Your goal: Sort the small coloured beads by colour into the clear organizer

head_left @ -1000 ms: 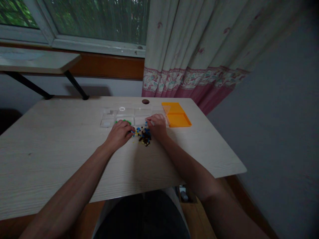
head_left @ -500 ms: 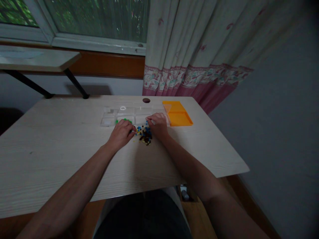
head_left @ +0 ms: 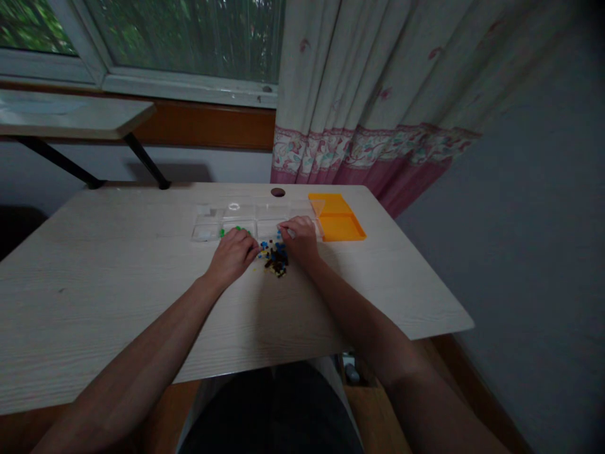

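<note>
A small pile of building bricks (head_left: 276, 257), dark brown, blue and pale yellow, lies on the table between my hands. At the pile's left edge, my left hand (head_left: 235, 249) has its thumb and fingertips pressed together; whatever they pinch is too small to make out. My right hand (head_left: 301, 236) is at the pile's upper right, fingers curled together beside a few blue bricks, and what it holds cannot be seen. Just behind both hands lies a clear plastic compartment box (head_left: 207, 232), partly covered by them. Green bricks (head_left: 237, 228) show in one of its front compartments.
An orange two-section tray (head_left: 343, 227) adjoins the box's right end. The wooden table (head_left: 142, 296) has a round cable hole (head_left: 278, 192) near its back edge. A raised shelf (head_left: 113, 123) stands at back left, and a curtain (head_left: 331, 126) hangs behind.
My left thumb and fingers have drawn closer together at the edge of the pile. My right hand stays nearly where it was. The whole view has shifted very slightly.
</note>
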### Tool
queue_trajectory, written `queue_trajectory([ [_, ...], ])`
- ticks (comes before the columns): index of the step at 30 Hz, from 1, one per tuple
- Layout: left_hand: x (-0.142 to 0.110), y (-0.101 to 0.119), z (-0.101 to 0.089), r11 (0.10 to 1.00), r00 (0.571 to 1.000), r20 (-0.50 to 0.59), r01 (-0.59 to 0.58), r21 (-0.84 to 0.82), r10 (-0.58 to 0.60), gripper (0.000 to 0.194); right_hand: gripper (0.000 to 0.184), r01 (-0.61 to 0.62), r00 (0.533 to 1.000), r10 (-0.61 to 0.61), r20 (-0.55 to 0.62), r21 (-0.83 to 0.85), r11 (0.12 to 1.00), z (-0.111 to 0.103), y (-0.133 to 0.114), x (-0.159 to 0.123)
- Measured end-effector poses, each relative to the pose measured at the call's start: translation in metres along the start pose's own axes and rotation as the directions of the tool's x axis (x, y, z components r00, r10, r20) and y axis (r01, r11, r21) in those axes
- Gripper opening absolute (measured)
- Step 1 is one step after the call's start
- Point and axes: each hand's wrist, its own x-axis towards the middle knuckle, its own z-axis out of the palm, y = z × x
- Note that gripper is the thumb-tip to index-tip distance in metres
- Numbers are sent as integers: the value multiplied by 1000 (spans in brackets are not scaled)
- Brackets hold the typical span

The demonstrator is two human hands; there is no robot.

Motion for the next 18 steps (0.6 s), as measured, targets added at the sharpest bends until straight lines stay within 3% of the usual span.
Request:
queue_trajectory([
  [4, 0, 0, 1, 1000, 999, -31, 19, 11, -19, 26, 17, 26, 999, -25, 31, -18, 1000, -3, -3, 0],
  [7, 0, -2, 2, 998, 994, -95, 58, -17, -60, 28, 20, 113, 990, -114, 85, 9, 994, -7, -10, -2],
  [12, 2, -3, 0, 990, 968, -209, 127, -65, -138, 28, 24, 292, 928, -309, 208, 107, 950, -12, -29, -7],
  [18, 3, 1, -2, 975, 957, -221, 153, -159, -186, 27, 24, 270, 934, -278, 226, 63, 961, -11, -40, -9],
])
